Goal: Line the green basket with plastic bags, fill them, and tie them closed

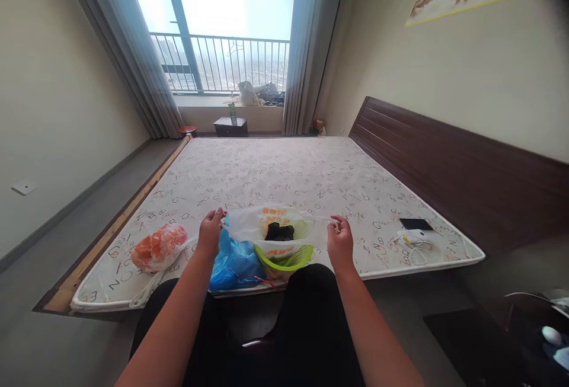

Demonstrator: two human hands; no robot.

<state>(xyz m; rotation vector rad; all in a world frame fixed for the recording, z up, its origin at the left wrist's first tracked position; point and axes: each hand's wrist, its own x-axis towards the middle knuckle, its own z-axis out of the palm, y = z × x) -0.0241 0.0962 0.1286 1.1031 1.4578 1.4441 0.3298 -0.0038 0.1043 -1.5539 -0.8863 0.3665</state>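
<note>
White plastic bag (243,225) is pinched at both edges by left hand (210,234) and right hand (341,243), each closed narrowly; blue bag (233,264) and green strainer (284,258) are lying against it on mattress (267,173).

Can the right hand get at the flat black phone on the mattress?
Probably yes: the flat black phone lies right of the right hand, with only lettered mattress between, though its fingers pinch the white plastic bag's handle.

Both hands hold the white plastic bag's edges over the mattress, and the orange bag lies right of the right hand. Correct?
No: the head view shows the orange plastic bag left of the left hand, not right of the right hand. The white plastic bag held over the mattress stands.
</note>
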